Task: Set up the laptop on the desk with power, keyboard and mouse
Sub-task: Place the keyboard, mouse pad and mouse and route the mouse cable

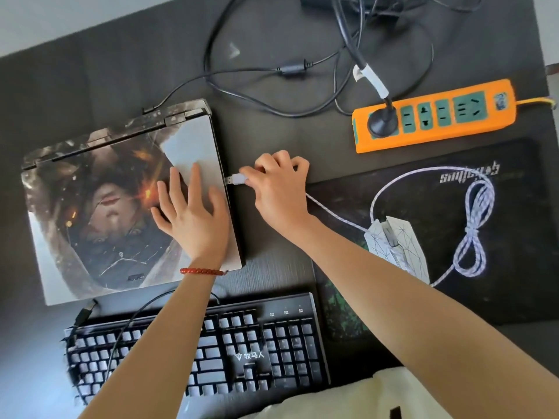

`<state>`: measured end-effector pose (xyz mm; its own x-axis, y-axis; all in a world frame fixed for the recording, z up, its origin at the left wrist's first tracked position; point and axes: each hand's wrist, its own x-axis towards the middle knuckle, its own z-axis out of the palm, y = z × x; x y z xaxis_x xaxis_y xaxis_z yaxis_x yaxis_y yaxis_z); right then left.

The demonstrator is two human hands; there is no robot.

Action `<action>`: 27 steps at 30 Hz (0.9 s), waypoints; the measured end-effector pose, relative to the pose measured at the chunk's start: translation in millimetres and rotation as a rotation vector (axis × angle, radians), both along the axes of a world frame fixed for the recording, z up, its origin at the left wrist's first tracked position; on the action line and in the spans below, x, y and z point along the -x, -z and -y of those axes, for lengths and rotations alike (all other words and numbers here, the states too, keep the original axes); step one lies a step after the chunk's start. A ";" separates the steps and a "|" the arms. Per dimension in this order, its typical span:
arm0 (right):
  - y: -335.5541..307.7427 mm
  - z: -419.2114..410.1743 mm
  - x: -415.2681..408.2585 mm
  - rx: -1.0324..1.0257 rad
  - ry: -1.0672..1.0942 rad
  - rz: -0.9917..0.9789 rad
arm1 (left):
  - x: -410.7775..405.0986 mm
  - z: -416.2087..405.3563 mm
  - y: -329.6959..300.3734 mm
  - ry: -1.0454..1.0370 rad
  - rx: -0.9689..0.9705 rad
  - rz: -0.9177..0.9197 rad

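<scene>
A closed laptop (99, 207) with printed artwork on its lid lies at the left of the dark desk (272, 137). My left hand (190, 213) rests flat on the lid near its right edge. My right hand (278, 189) pinches the white USB plug (236, 179) of the mouse cable, the plug's tip right at the laptop's right side. The white mouse (396, 246) sits on a black mouse pad (453, 297), its braided cable partly bundled. A black keyboard (211, 352) lies in front, its USB plug (86, 311) loose beside the laptop's front edge.
An orange power strip (435, 116) lies at the back right with a black plug (382, 124) in its left socket. Black power cables (272, 74) loop across the back of the desk, one reaching the laptop's rear corner. Pale fabric (378, 397) shows at the bottom.
</scene>
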<state>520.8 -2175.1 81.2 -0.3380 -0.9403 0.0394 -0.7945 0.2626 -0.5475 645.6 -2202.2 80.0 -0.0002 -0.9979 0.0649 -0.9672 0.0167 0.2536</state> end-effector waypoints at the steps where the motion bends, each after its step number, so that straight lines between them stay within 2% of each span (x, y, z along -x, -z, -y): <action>1: -0.6 3.0 -0.1 -0.021 -0.010 -0.001 | 0.3 -0.1 -0.2 -0.001 -0.001 0.000; 4: -0.5 7.1 0.4 -0.048 -0.044 -0.012 | 1.2 -0.5 -1.3 -0.006 -0.010 0.002; 9: 1.9 2.9 -0.5 0.051 -0.075 -0.102 | 1.8 -0.9 -3.3 -0.008 -0.029 -0.009; 16: 6.4 8.6 -2.6 0.078 -0.127 -0.093 | 2.5 -1.0 -5.8 0.008 -0.057 -0.024; 20: 4.2 9.4 -1.1 0.023 -0.154 -0.091 | 1.5 -1.2 -7.6 0.014 -0.065 -0.019; 24: -11.1 2.1 3.9 -0.178 -0.290 -0.090 | 2.2 -1.6 -12.1 0.034 -0.099 -0.015; 27: -28.0 -31.0 15.9 -0.172 -0.199 -0.091 | 7.0 -5.8 -20.8 0.047 -0.153 -0.039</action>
